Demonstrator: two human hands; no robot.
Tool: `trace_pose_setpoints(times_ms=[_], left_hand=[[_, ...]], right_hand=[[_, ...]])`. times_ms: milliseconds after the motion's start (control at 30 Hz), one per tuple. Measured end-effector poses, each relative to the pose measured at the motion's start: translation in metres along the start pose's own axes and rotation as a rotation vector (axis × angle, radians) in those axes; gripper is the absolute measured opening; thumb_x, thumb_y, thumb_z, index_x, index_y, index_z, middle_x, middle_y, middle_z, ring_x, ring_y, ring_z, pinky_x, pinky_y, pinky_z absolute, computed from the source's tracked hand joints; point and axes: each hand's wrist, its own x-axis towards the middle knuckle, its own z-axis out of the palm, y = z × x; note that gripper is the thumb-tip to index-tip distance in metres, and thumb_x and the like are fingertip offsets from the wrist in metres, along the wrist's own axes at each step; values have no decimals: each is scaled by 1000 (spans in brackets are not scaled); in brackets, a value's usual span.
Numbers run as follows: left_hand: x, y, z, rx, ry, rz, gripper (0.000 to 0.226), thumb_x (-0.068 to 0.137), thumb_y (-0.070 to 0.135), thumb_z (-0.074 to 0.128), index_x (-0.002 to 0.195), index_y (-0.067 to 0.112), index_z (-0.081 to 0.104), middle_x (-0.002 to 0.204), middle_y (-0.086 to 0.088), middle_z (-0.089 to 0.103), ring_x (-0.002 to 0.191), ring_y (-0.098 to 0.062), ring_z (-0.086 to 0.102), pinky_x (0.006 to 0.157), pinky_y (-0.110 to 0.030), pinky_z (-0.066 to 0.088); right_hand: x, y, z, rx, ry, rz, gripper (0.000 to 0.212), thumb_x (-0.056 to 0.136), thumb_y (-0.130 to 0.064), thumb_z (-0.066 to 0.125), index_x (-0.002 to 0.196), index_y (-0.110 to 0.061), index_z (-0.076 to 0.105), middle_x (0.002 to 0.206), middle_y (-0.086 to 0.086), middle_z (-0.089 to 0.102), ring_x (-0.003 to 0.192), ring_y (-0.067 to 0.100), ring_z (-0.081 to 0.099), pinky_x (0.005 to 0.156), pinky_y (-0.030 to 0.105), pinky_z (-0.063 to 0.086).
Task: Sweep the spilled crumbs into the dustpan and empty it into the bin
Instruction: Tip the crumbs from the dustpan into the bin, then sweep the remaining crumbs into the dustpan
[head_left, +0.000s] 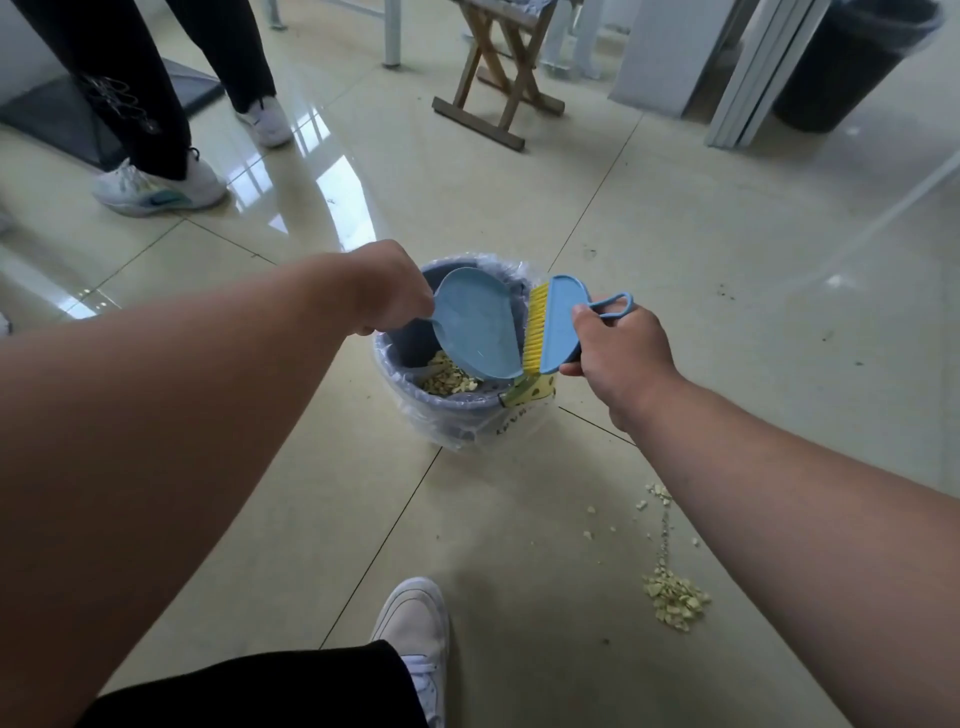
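My left hand grips the handle of a light blue dustpan, tipped steeply over a small grey bin lined with clear plastic. Pale yellow crumbs lie inside the bin under the pan's lip. My right hand holds a blue hand brush by its loop handle, with the yellow bristles touching the dustpan's right edge. On the tiled floor to the right, a small heap of crumbs lies with a thin trail leading up from it.
My white shoe is on the floor below the bin. Another person's legs and white sneakers stand at the upper left. A folding wooden stool and a large black bin are at the back.
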Motion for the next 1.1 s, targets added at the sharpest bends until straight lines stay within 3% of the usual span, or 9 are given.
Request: trace_pose_setpoints(times_ms=[67,233,333,400,500,667,800,967,1100], left_hand=[[-7,11,0,-10,-6,77,26,93,34,66,97,14,82,66,-8,60,50,-24,48,45,-24,40],[-20,43,7,-107,-59,265,21,97,40,68,78,39,77,71,3,68,69,-20,58,63,-28,49],[-27,67,14,-219,-103,301,9,101,31,66,99,39,69,87,3,69,75,-19,64,59,-25,53],[-31,84,21,-230,-136,291,14,103,26,64,112,37,65,87,5,68,70,-16,65,54,-22,53],[-34,107,39,-345,-258,240,28,100,12,57,111,27,78,74,-1,72,56,-15,53,47,-21,39],[-43,129,92,-452,-366,70,40,95,2,52,109,26,81,103,-10,81,65,-19,53,61,-29,38],[-46,128,138,-452,-427,-39,34,96,2,55,109,21,80,97,-11,75,45,-16,47,47,-23,34],[-35,98,194,-543,-418,-270,37,98,9,49,124,21,73,93,-5,76,54,-16,51,49,-23,35],[-29,65,223,-581,-453,-322,48,98,4,48,131,30,71,95,-5,75,59,-15,49,53,-24,33]], right_hand=[[-5,0,-16,52,25,-7,20,101,-29,59,108,-13,69,96,5,73,69,20,74,56,23,59],[-14,5,-66,157,133,-15,16,97,-28,63,101,-15,71,88,2,72,57,15,68,64,35,65],[-17,11,-101,273,218,15,13,91,-25,67,91,-13,70,81,5,70,58,19,65,63,37,63],[-18,18,-122,351,266,48,13,87,-25,68,87,-13,69,81,7,69,60,23,64,62,37,62],[-18,36,-150,394,328,92,12,84,-27,69,87,-15,70,84,9,71,58,23,64,65,38,61],[-16,82,-173,366,277,152,10,89,-31,69,91,-22,74,87,5,76,68,23,73,75,43,65],[-19,120,-173,314,246,199,8,97,-28,67,92,-21,70,91,7,75,68,20,71,80,46,65],[-20,170,-160,210,186,279,9,96,-31,67,87,-27,70,82,1,74,69,21,72,85,58,61],[-14,206,-143,188,160,351,9,95,-32,67,91,-25,71,88,4,76,70,21,73,84,53,63]])
